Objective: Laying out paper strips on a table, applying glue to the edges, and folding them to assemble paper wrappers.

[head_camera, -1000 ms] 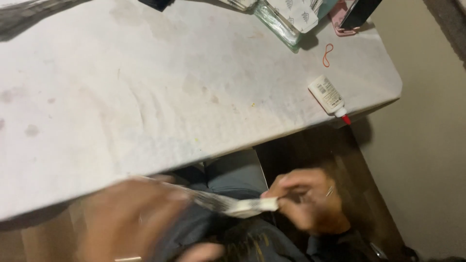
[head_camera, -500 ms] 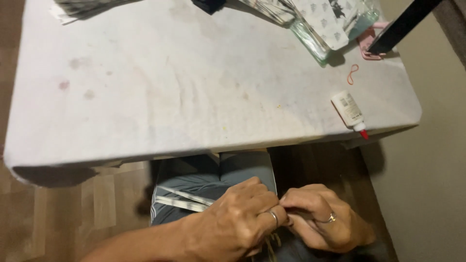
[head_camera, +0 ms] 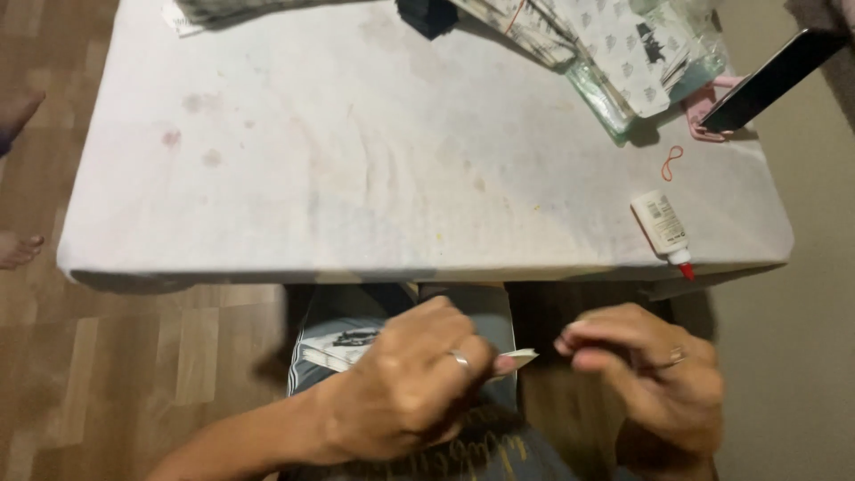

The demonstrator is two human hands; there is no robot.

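My left hand (head_camera: pixel 405 383) is closed around a thin white paper strip (head_camera: pixel 519 358) whose end pokes out past my fingers, held over my lap below the table's near edge. A ring shows on one left finger. My right hand (head_camera: pixel 646 370) hovers just to the right of the strip's tip, fingers curled together, a small gap between it and the paper; it holds nothing that I can see. A printed paper piece (head_camera: pixel 343 346) lies on my lap behind my left hand.
A white stained table (head_camera: pixel 383 178) fills the upper view. On it lie a small glue bottle with a red tip (head_camera: pixel 662 230), an orange rubber band (head_camera: pixel 671 163), stacks of printed packets (head_camera: pixel 614 53) and a dark phone (head_camera: pixel 770 78). A person's bare foot (head_camera: pixel 18 249) rests on the wooden floor at left.
My hands, pressed together half a second ago, have drawn apart. The left keeps the strip, the right has come off it. The camera view has tilted toward the table.
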